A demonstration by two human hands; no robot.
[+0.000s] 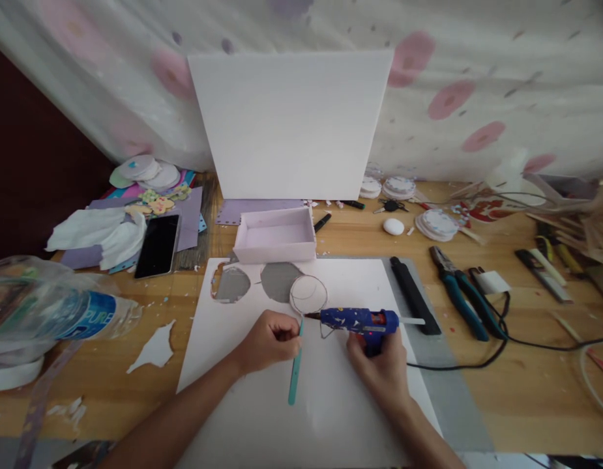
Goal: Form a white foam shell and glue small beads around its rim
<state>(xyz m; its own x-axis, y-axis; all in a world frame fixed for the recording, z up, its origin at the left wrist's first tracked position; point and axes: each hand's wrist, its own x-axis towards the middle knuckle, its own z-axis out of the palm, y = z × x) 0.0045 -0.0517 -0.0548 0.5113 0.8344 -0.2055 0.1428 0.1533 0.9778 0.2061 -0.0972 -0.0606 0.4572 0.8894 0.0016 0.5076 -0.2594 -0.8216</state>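
Note:
My right hand (379,361) is wrapped round the handle of a blue hot glue gun (352,320), its dark nozzle pointing left. A white glue stick (412,320) sticks out of the gun's back end. My left hand (272,342) is closed in a pinch on a narrow teal strip (294,378) with a rounded lower end. The nozzle tip is close to the strip's upper end; whether they touch I cannot tell. Just beyond the tip lies a pale disc with a brownish edge (308,293), on a white sheet (242,417) with round cut-outs.
A shallow pale pink box (276,236) stands behind the sheet, before an upright white board (291,124). Pliers (460,293), a black bar-shaped tool (414,296) and a black cord (457,368) lie right. Left are a phone (157,246) and a plastic bottle (96,316).

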